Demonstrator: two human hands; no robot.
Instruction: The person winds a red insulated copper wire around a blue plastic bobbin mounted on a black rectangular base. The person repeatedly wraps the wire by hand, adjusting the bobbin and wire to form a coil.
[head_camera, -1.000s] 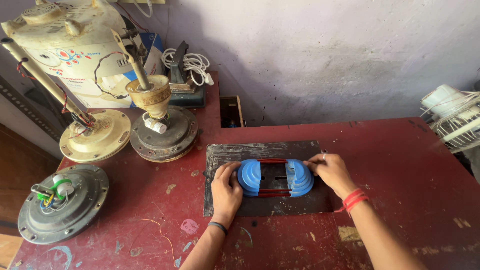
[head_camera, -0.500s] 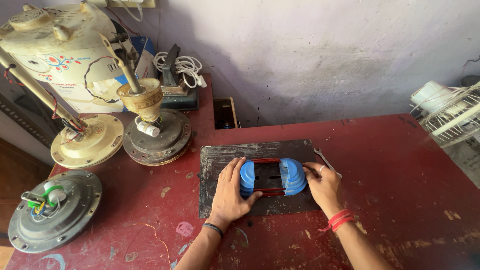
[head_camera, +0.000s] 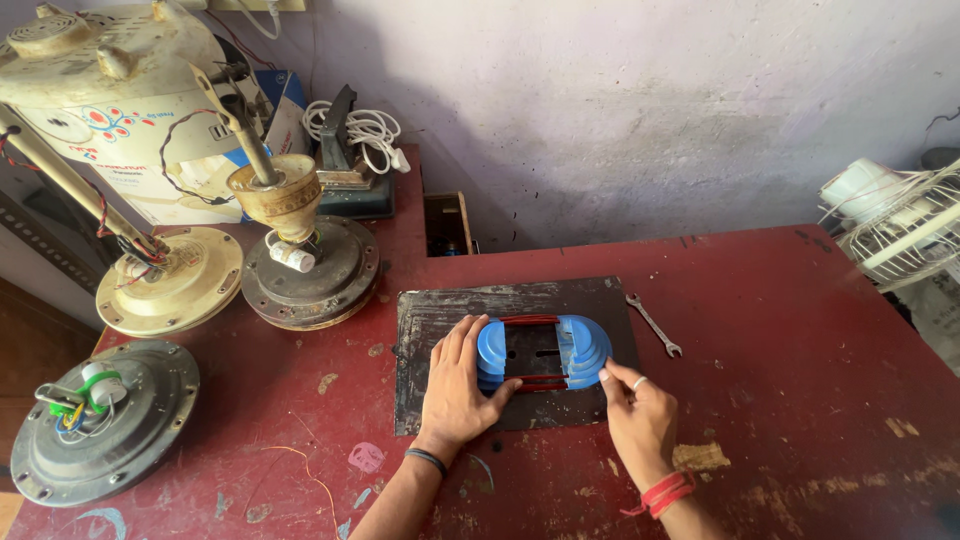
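Two hands met at a blue coil former (head_camera: 545, 352) wound with red wire, lying on a dark plate (head_camera: 440, 310) at the red bench's (head_camera: 800, 330) centre as I watched. My left hand (head_camera: 457, 385) lay flat, fingers spread, against its nine o'clock end; my right hand (head_camera: 638, 415), loosely curled, pinched its four o'clock edge. A spanner (head_camera: 655, 325) lay at two o'clock, just off the plate.

Bare forearms; left hand (head_camera: 457, 385) black wristband, right hand (head_camera: 640, 420) red bangles, ring
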